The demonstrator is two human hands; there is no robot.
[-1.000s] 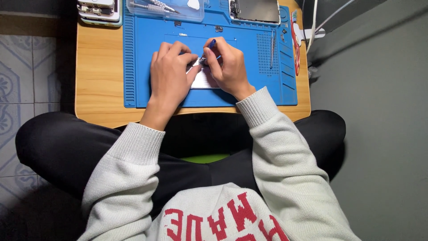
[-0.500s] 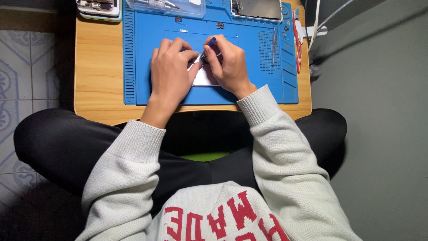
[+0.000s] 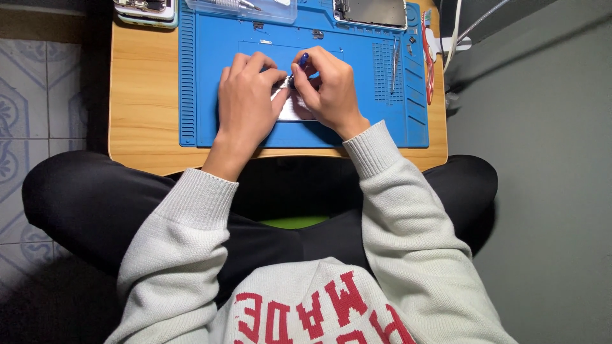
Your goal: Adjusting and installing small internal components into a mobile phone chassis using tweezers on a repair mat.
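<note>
A blue work mat covers most of a small wooden table. At the mat's centre lies a small white flat device, mostly hidden under my hands. My left hand presses down on its left side with curled fingers. My right hand grips a thin screwdriver with a blue cap, its tip pointing down at the device between both hands.
A clear plastic tray and an opened phone body lie at the mat's far edge. Another phone sits at the far left corner. Red-handled tool and tweezers rest at right. Grey wall to the right, tiled floor left.
Both hands stay together over the white device; the screwdriver's blue cap has shifted only slightly. The view has drifted a little.
</note>
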